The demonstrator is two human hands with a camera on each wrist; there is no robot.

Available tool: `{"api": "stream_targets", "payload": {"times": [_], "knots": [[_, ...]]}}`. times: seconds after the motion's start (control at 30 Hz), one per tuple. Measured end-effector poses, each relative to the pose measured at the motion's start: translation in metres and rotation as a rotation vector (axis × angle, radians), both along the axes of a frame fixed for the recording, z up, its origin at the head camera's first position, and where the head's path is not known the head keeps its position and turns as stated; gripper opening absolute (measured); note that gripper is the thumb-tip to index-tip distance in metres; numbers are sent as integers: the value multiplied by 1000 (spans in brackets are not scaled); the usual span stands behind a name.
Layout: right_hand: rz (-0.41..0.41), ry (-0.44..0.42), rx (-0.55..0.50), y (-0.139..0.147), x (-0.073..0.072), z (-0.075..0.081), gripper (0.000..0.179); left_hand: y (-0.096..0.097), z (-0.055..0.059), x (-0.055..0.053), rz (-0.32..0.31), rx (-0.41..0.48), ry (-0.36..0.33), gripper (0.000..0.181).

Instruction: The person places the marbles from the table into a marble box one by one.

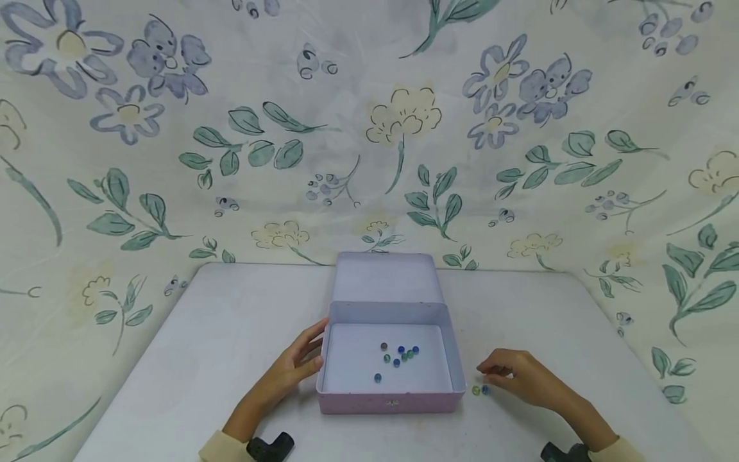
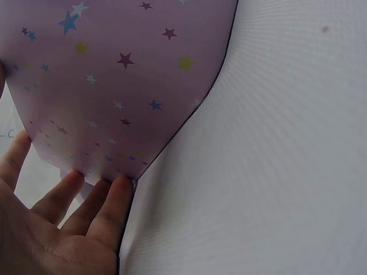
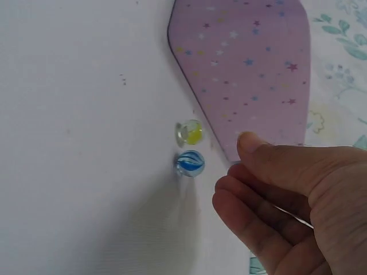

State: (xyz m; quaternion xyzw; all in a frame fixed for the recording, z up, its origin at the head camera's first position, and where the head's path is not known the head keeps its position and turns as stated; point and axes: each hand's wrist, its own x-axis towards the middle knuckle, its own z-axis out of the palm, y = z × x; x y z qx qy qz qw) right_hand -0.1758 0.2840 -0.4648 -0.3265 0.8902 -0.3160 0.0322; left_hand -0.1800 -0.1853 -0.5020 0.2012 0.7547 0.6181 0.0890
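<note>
A pink metal box [image 1: 392, 403] with a pale lilac inside stands on the table, lid up. Several glass marbles [image 1: 378, 378], blue, green and one brownish, lie on its floor. My left hand [image 1: 291, 369] rests against the box's left side, fingertips touching the star-printed wall [image 2: 126, 86]. Right of the box, my right hand [image 1: 522, 377] hovers with loosely bent fingers, thumb and forefinger slightly apart; I see no marble between them. Close by, a yellow-and-clear marble [image 3: 190, 132] and a blue-streaked marble [image 3: 190, 163] lie side by side on the table.
The white table [image 1: 254, 301] reaches past the box on both sides. The raised lid [image 1: 387, 276] leans back at the table's far edge. Behind hangs a flower-printed cloth [image 1: 346, 128]. Dark camera mounts [image 1: 271, 446] sit at both wrists.
</note>
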Motion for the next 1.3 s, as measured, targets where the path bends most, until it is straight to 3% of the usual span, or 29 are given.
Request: {"api": "stream_targets", "payload": {"times": [0.2, 0.47, 1.07, 1.3], "knots": [[28, -14, 8, 2, 3, -9, 13, -1, 0, 0, -4, 4, -8, 67], [108, 47, -8, 3, 5, -15, 15, -1, 1, -1, -4, 2, -7, 67], [98, 102, -44, 2, 5, -16, 13, -1, 0, -1, 2, -1, -7, 67], [96, 100, -69, 3, 2, -5, 14, -2, -1, -2, -3, -2, -12, 66]]}}
